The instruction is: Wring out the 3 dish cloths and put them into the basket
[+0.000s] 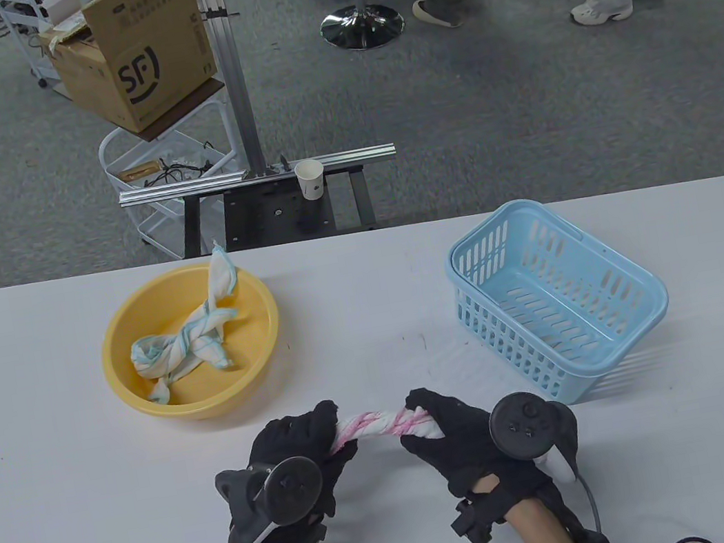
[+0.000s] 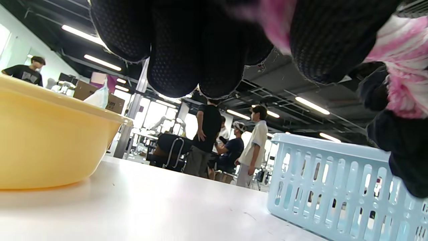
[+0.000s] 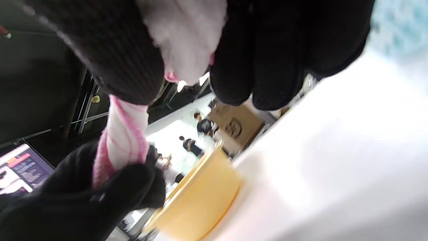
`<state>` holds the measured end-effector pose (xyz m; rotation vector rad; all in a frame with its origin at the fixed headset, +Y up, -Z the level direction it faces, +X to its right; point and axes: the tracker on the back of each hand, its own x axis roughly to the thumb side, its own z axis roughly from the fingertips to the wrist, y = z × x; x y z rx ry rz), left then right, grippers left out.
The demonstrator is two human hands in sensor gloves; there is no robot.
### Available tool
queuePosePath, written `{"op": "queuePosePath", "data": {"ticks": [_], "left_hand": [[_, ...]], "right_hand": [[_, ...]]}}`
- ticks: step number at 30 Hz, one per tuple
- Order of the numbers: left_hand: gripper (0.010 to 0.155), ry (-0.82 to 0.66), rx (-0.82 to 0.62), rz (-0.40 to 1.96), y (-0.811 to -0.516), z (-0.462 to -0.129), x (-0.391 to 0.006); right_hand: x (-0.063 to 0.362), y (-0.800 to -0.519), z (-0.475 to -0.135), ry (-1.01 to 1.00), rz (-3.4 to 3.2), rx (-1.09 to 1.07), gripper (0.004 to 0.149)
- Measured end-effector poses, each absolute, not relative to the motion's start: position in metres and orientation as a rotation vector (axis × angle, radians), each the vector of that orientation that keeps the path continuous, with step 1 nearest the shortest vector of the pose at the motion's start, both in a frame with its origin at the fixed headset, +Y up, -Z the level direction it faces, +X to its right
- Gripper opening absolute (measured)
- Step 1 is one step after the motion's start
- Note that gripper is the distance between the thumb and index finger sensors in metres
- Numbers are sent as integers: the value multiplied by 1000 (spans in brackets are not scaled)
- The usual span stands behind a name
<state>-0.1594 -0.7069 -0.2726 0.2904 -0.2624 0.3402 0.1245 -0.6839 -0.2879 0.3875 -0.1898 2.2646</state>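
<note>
a pink-striped cloth (image 1: 379, 426) is being gripped tightly at its ends by the left hand (image 1: 296, 455) and the right hand (image 1: 458, 440), above the table (image 1: 56, 479); the blue basket (image 1: 642, 313) is standing just beyond the right hand.

Over the near edge of the white table (image 1: 46, 425), the left hand (image 1: 297, 461) and the right hand (image 1: 455, 441) each grip one end of a pink-striped dish cloth (image 1: 378, 424), twisted tight into a rope between them. To the left sits a yellow basin (image 1: 137, 388) holding 2 blue-striped dish cloths (image 1: 189, 340) twisted together, one corner standing above the far rim. The light-blue basket (image 1: 629, 319) stands to the right, tilted. Behind the table, a paper cup (image 1: 311, 179) rests on a metal rail (image 1: 213, 183).
</note>
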Motion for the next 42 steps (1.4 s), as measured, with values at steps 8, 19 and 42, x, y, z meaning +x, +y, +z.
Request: {"op": "queuePosePath", "data": {"ticks": [8,19,42], "left_hand": [[67,-237,227,390,-719,-279,-164],[66,-244,194,417,-721,-279,-161],[83,-63,85,407,-739,-292,-189]], "right_hand": [[178,-634,-306,-572,2419,47,64],[250,-655,-328,-544,2478,-614,76],[170,-649,-318,-623,2710,-36,82]]}}
